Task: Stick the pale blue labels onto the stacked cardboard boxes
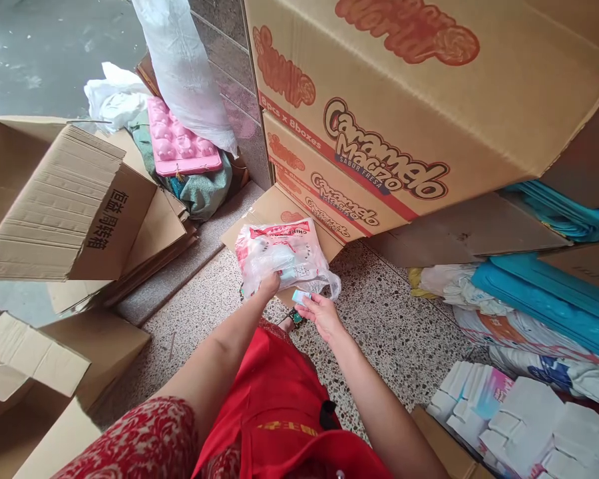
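Observation:
A clear plastic bag (285, 249) with red and black print lies on a cardboard flap by my feet, pale items showing through it. My left hand (268, 285) is closed on the near edge of this bag; its fingertips are partly hidden. To the right of it, my right hand (322, 314) pinches a small light-blue and white block (301, 297) between thumb and fingers, just in front of the bag's crumpled end. What kind of thing the block is I cannot make out.
Tall printed cartons (379, 126) stand ahead and to the right. At the left are open cardboard boxes (44, 206) and a pink moulded tray (182, 136) on green cloth. Folded white cartons (524, 419) fill a box at lower right, below blue sheets (544, 299).

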A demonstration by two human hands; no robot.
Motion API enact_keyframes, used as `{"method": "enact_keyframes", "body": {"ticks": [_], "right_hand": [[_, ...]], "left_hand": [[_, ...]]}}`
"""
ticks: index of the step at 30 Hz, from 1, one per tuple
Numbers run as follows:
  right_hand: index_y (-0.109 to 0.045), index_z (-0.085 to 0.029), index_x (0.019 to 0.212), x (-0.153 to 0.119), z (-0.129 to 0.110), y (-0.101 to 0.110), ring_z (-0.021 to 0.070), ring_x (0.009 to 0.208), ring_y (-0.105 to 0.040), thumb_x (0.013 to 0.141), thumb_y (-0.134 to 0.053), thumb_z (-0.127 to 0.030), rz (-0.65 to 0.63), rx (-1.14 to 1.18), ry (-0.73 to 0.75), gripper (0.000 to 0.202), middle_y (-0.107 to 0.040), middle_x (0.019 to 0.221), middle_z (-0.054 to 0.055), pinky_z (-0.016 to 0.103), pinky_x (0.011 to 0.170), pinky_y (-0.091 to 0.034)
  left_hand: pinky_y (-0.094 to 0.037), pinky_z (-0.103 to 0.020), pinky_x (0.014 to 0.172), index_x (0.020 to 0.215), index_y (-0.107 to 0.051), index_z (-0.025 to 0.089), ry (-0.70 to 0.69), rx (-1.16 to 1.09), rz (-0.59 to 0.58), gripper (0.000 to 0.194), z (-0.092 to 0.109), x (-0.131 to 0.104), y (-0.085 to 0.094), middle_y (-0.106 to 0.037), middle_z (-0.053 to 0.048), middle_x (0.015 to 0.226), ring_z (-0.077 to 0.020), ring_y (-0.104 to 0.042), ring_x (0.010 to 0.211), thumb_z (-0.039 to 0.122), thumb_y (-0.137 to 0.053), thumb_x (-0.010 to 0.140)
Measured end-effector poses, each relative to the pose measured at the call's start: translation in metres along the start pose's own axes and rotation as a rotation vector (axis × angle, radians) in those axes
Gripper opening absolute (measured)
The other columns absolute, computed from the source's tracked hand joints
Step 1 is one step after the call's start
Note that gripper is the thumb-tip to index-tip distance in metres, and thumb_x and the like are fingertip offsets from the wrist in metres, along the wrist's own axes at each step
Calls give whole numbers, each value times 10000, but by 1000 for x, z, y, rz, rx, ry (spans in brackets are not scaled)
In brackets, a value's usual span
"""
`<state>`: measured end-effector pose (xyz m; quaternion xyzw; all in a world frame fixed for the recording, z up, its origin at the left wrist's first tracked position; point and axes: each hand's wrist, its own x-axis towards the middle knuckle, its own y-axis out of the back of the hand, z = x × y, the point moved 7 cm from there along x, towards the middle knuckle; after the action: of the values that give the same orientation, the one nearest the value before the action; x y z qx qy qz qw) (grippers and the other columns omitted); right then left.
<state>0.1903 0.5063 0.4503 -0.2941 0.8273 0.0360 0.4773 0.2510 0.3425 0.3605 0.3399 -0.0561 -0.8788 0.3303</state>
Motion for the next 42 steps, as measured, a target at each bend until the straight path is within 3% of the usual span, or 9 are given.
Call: {"method": "enact_keyframes", "body": {"ticks": [4, 8, 15, 19, 23, 28, 32, 37, 42], "right_hand": [[-681, -140, 803, -7, -5, 1, 138, 632, -668, 631, -801, -229, -1, 11, 11, 227, -698, 767, 45, 215, 576, -566], [-692, -147, 805, -25, -16, -5, 124, 619, -657, 604, -821, -244, -18, 34, 38, 257, -693, 754, 35, 191, 546, -554], [-696, -150, 782, -53, -38, -17, 138, 594, -649, 568, -842, -249, -42, 45, 125, 278, -686, 723, 35, 211, 522, -557], [-702, -140, 771, -64, -45, -10, 122, 593, -646, 561, -842, -250, -32, 54, 128, 276, -697, 718, 30, 184, 514, -538], [-702, -136, 769, -74, -48, 3, 121, 595, -642, 557, -839, -246, -20, 79, 128, 276, -701, 699, 35, 187, 522, -525], [-698, -147, 766, -83, -49, 6, 111, 592, -632, 548, -844, -247, -37, 117, 131, 281, -692, 684, 15, 187, 532, -514], [-693, -139, 795, -96, -46, -10, 119, 645, -648, 567, -840, -259, -132, 155, 95, 297, -705, 752, 34, 205, 595, -524], [-676, -172, 876, -113, -32, -38, 165, 798, -657, 608, -821, -277, -365, 359, 7, 322, -713, 877, 45, 341, 831, -507], [-676, -236, 799, -108, -13, -30, 143, 723, -639, 616, -813, -304, -224, 435, 25, 238, -703, 806, -10, 336, 812, -522]], "left_hand": [[-406, -354, 889, 741, -553, 157, 38, -31, 25, 31, 3, -33, 17, -624, -95, 862, -238, -546, 1007, 186, -562, 738], [-468, -324, 710, 673, -494, 166, 65, -104, 24, 141, 21, -93, 40, -568, -9, 613, -189, -595, 713, 255, -605, 671], [-496, -267, 707, 810, -516, 150, 128, -990, -128, 301, 104, -130, 61, -659, -14, 757, -119, -632, 672, 183, -708, 581], [-504, -269, 706, 983, -542, 165, 37, -1042, -267, 314, 146, -131, 82, -664, -71, 1055, -114, -640, 709, 173, -642, 685], [-517, -259, 641, 1172, -512, 208, -46, -900, -384, 497, 157, -140, 93, -440, -107, 1397, -87, -637, 643, 112, -619, 696], [-504, -214, 556, 1260, -449, 268, 18, -851, -435, 680, 143, -154, 82, -391, -121, 1424, -31, -581, 562, 69, -668, 648], [-516, -241, 615, 1156, -462, 215, 86, -789, -367, 600, 130, -169, 62, -467, -116, 1307, -41, -583, 586, 121, -706, 615], [-505, -242, 590, 1106, -439, 230, -149, -536, -370, 483, 134, -190, 36, -492, -41, 1124, -74, -579, 632, 218, -657, 675], [-468, -234, 492, 1189, -397, 276, -247, -373, -438, 510, 132, -207, 22, -481, -66, 1147, -70, -551, 550, 182, -584, 724]]}}
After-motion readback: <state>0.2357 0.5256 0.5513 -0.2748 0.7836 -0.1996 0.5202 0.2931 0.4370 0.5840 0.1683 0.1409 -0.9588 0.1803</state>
